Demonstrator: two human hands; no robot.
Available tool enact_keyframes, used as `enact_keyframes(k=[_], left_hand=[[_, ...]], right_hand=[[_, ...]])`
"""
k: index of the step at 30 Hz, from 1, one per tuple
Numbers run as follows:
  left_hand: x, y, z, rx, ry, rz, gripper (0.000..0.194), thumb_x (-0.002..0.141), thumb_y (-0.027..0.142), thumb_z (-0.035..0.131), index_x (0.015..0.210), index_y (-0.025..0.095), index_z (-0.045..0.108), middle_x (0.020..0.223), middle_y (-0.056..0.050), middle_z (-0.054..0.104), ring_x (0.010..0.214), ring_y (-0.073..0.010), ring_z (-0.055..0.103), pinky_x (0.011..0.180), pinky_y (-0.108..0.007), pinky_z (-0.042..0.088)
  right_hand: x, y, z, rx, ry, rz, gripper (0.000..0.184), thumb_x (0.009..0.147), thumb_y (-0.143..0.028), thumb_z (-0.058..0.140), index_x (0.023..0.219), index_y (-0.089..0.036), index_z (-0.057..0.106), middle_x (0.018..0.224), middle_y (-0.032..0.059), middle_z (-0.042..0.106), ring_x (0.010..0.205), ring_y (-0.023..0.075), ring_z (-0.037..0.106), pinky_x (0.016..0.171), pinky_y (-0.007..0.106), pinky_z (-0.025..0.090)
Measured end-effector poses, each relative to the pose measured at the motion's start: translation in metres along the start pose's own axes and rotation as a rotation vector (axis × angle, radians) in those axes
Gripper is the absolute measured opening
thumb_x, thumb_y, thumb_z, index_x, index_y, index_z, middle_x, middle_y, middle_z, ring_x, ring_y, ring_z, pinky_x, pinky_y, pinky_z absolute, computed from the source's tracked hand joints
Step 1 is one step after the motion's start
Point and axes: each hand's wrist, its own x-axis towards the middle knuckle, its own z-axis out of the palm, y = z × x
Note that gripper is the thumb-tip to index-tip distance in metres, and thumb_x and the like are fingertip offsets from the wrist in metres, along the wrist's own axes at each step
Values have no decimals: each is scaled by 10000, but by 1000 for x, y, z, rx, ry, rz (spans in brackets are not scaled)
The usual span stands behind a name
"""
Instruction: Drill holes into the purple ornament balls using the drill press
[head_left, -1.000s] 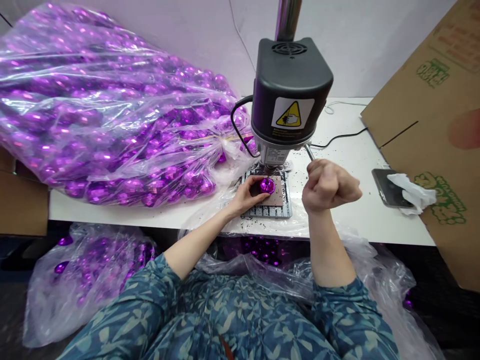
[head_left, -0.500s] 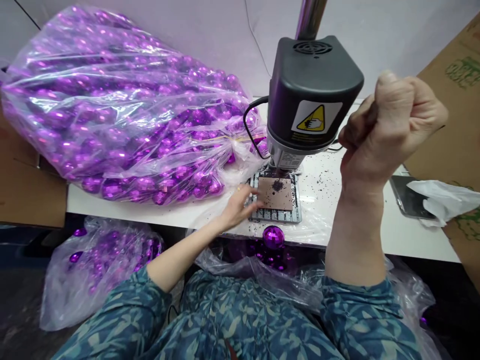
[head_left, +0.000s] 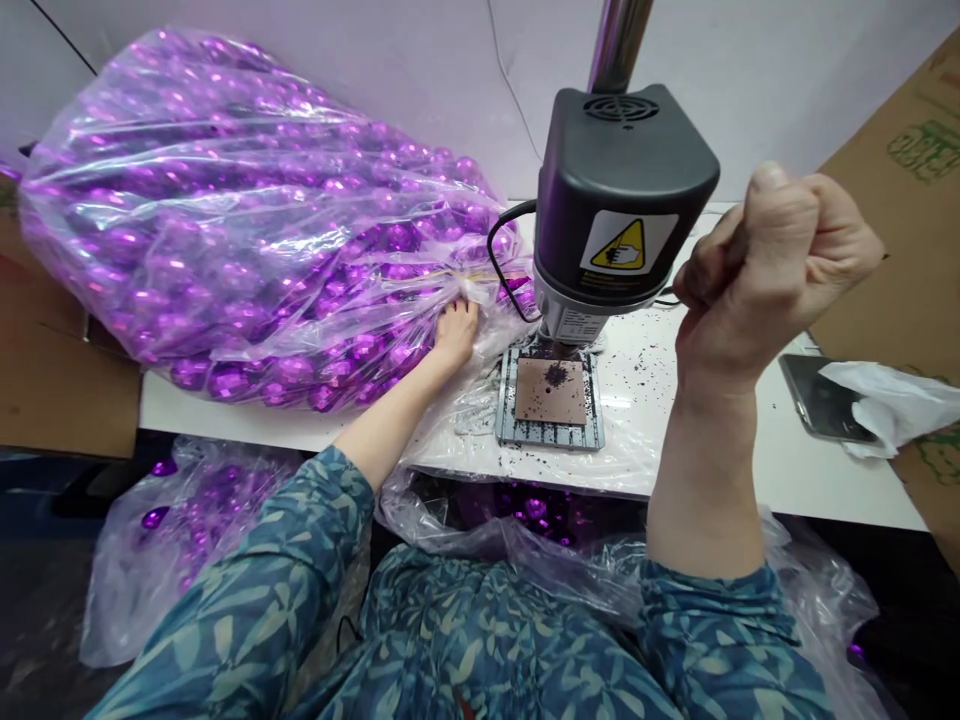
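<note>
My left hand (head_left: 457,330) reaches into the gathered neck of a big clear bag (head_left: 262,240) packed with shiny purple faceted balls. Its fingertips are hidden in the plastic, so their grip does not show. My right hand (head_left: 780,270) is raised in a fist beside the black motor head of a drill press (head_left: 626,190); whatever it grips is hidden. Under the head, a brown square board (head_left: 536,405) with a small dark hole lies on the grooved metal base (head_left: 510,432). Dark shavings are scattered over both.
Below the table's (head_left: 817,490) front edge hangs an open plastic bag (head_left: 480,530) with purple balls inside. Another bag of balls (head_left: 202,530) is at lower left. A phone (head_left: 821,395) and crumpled white tissue (head_left: 892,400) lie at right, near a cardboard box (head_left: 900,270).
My left hand has moved from the brown board up and left to the big bag's neck. The purple ball at the table's front edge is gone from there. My right fist stays beside the drill head.
</note>
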Motion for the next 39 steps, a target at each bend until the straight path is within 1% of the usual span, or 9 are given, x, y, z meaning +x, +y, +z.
enact_keyframes(k=[4,7,10,13,16,19,25,29,39], left_hand=[[-18,2,-19,-88,-16,-21,450,870,187,708,1313,157,630,1250,-198,671,1195,-389,652,1004,-504,558],[-47,9,-28,-535,24,27,394,973,390,664,1325,213,650,1169,-134,706,1022,-287,711,905,-439,604],[-73,21,-24,-1055,-133,68,468,1014,527,608,1376,231,627,1156,-111,743,905,-202,726,761,-339,636],[-85,31,-11,-1305,-252,40,524,978,576,661,1369,228,632,1212,-117,740,931,-187,739,729,-298,651],[-88,37,-2,-1292,-199,44,547,951,572,705,1376,234,635,1291,-122,701,1005,-201,734,782,-316,662],[-93,42,1,-1105,-57,159,463,958,530,712,1323,246,689,1380,-125,626,1210,-242,673,937,-354,636],[-105,52,7,-838,53,311,312,1034,419,613,1291,267,703,1496,-125,527,1420,-287,547,1071,-443,576],[-106,57,15,-832,69,366,341,1033,393,613,1338,243,633,1424,-131,622,1343,-269,607,1077,-452,565],[-100,61,26,-877,-9,264,474,876,282,807,1296,193,605,1154,-90,730,980,-198,710,855,-352,615]], right_hand=[[-2,-1,0,-27,-24,13,583,855,-495,710,563,-184,313,412,-93,332,338,-2,306,372,205,189],[-2,-1,1,-40,-6,1,661,792,-627,718,561,-190,279,403,-96,294,328,4,296,362,213,181],[-2,1,2,-16,23,-19,696,713,-718,721,561,-204,276,390,-94,293,311,18,281,335,229,151],[-2,3,2,-9,31,-23,698,700,-739,705,567,-200,282,389,-94,299,308,18,278,333,229,152],[-4,3,1,-46,15,-20,696,740,-737,672,583,-195,265,401,-98,289,319,9,288,350,221,174],[-5,2,-1,-81,3,-24,690,749,-768,635,597,-217,249,403,-99,284,326,17,281,351,239,181],[-9,-1,1,-45,20,-27,679,728,-761,637,589,-221,251,399,-97,293,325,24,278,360,260,160],[-10,-1,2,-41,28,-26,656,746,-737,632,589,-218,263,401,-98,299,328,24,283,365,262,168],[-14,-2,-2,-61,-24,-46,535,874,-506,620,606,-176,295,443,-115,329,371,-32,343,405,157,231]])
